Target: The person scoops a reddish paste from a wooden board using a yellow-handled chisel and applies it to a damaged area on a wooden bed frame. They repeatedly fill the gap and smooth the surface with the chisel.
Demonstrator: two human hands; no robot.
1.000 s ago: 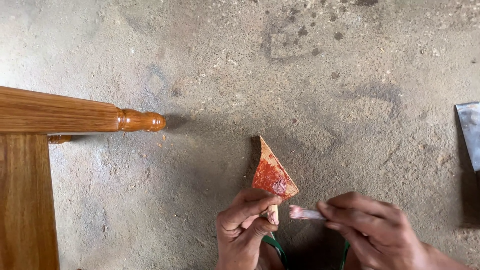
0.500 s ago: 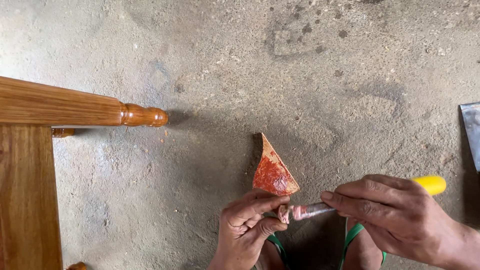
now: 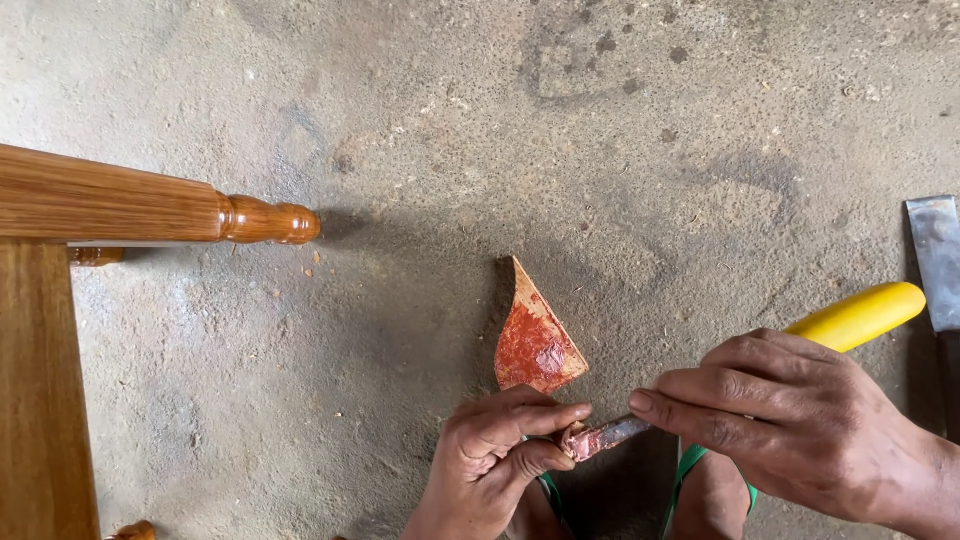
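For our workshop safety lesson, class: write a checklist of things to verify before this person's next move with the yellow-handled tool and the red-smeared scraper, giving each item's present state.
1. Right hand grips the yellow-handled tool firmly: ok.
2. Left hand holds the red-smeared scraper by its lower end: ok.
3. Tool tip clear of the left fingertips: not ok, it sits right against them.
4. Sharpness of the tip: cannot tell.
5. Turned wooden leg out of the way: ok, it lies apart at the left.
6. Metal blade on the floor away from the hands: ok, though close to the handle's end.
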